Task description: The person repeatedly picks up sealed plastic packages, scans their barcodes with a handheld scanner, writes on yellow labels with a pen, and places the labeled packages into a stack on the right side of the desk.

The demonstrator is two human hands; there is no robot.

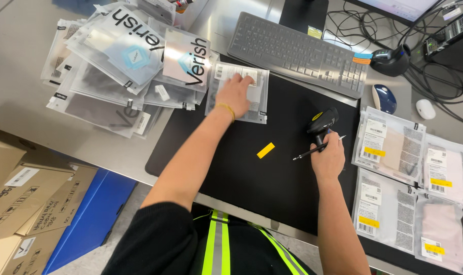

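Observation:
My left hand (235, 92) rests flat on a clear plastic pouch (259, 102) with a white label, which lies at the far left corner of a black desk mat (241, 168). A yellow band circles that wrist. My right hand (327, 159) grips a black handheld barcode scanner (321, 122) and a thin pen (308, 151) together, over the right part of the mat. A small yellow sticker (265, 150) lies on the mat between my two hands.
A heap of clear pouches (119, 61) is piled at the left. Labelled pouches with yellow stickers (409, 183) lie in rows at the right. A grey keyboard (297, 53), a blue mouse (384, 98) and cables sit at the back. Cardboard boxes (23, 198) stand below.

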